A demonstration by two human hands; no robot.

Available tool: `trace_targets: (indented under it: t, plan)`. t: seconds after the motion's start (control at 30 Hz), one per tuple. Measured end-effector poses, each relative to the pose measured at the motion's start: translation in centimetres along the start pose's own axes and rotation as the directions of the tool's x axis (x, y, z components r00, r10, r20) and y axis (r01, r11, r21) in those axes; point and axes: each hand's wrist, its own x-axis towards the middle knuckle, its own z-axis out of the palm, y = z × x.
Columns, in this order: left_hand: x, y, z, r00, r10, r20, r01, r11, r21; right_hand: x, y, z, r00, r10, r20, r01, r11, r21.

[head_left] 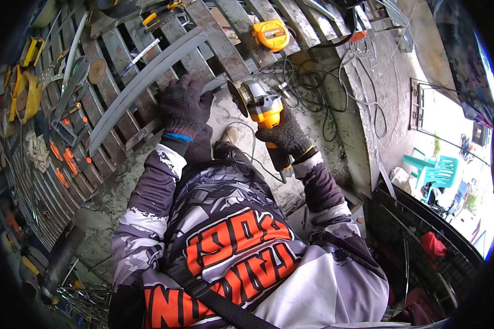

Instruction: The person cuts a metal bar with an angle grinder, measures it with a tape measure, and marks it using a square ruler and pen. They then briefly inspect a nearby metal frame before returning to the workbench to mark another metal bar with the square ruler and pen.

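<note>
Both hands wear dark knit gloves. My right hand (286,133) is wrapped round the body of a yellow and black angle grinder (266,112). The grinder's dark disc (237,99) faces left, close to the end of a small grey metal piece (215,84); whether they touch is not clear. My left hand (185,104) is closed on that piece at the edge of the slatted metal bench (225,41). Behind my left hand, a long curved grey metal strip (142,82) lies across the slats.
A yellow tape measure (271,35) sits at the bench's far edge. Orange clamps (70,162) and yellow tools (32,52) lie at the left. Tangled cables (318,88) cover the floor right of the grinder. A green chair (439,171) stands outside.
</note>
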Motion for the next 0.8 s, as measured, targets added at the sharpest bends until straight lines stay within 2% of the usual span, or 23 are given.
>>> trace_targets:
  t: [0.4,0.47,0.53,0.67,0.8]
  plan:
    - [-0.1,0.0,0.0,1.0,-0.015,0.005,0.016,0.998,-0.062,0.1,0.0,-0.1,1.0,0.027,0.007,-0.027,0.998,0.062]
    - [-0.2,-0.1,0.5,0.998,0.009,-0.06,-0.013,0.997,-0.074,0.0,0.0,-0.2,1.0,0.017,-0.01,-0.016,0.998,0.06]
    - [-0.1,0.1,0.0,0.999,0.004,-0.046,-0.007,0.998,-0.069,-0.4,-1.6,-0.1,1.0,0.024,-0.008,-0.024,0.995,0.092]
    - [-0.1,0.2,-0.3,1.0,-0.001,-0.02,0.0,0.999,-0.049,-0.5,-2.6,0.0,1.0,0.011,-0.018,-0.01,0.999,0.044]
    - [0.0,0.2,-0.4,1.0,-0.005,-0.01,0.004,0.998,-0.064,-0.4,-3.2,-0.1,0.998,0.065,-0.011,-0.065,0.998,0.013]
